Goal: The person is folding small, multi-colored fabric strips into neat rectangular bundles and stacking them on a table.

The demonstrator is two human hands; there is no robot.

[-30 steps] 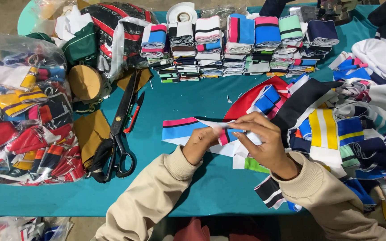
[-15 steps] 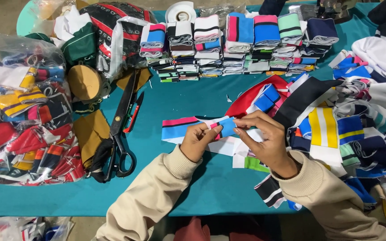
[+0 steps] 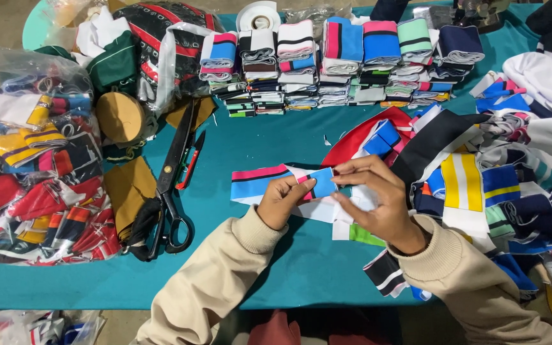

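- At the centre of the frame, the left hand (image 3: 280,201) pinches a blue, pink and black striped knit band (image 3: 260,181), fingers closed on its folded end.
- The right hand (image 3: 373,195) meets it from the right, thumb and fingertips clamped on the same fold.
- The band's free length lies flat to the left on the teal table (image 3: 276,134).
- Black scissors (image 3: 172,185) lie left of centre, well apart from the hands.
- Folded band stacks (image 3: 340,64) line the top edge.
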